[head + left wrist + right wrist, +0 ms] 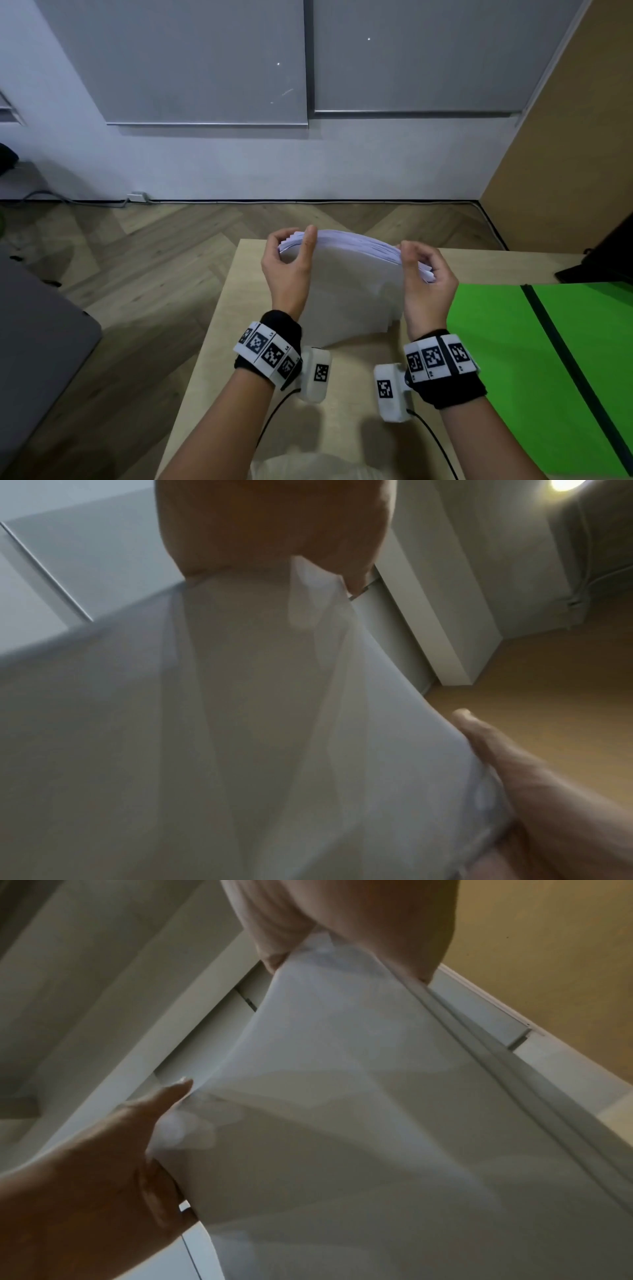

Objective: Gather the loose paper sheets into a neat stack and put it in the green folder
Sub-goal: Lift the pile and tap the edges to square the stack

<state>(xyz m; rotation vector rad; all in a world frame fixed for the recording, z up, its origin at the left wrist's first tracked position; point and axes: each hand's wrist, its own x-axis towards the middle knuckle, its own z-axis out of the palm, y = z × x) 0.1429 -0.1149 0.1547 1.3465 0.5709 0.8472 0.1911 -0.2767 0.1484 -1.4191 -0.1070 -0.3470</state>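
Left hand [287, 270] and right hand [426, 277] pinch paper stack [356, 291] upright on table [352, 383]. Only head view shows green folder [513, 359] open, right of stack. Wrist views: backlit sheets only.

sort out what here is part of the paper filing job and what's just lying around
Part of the job:
- stack of paper sheets, held upright on the table
- left hand and right hand, gripping its top corners
- green folder, open at the right

Just lying about:
- black object at the table's far right
- grey surface at the left
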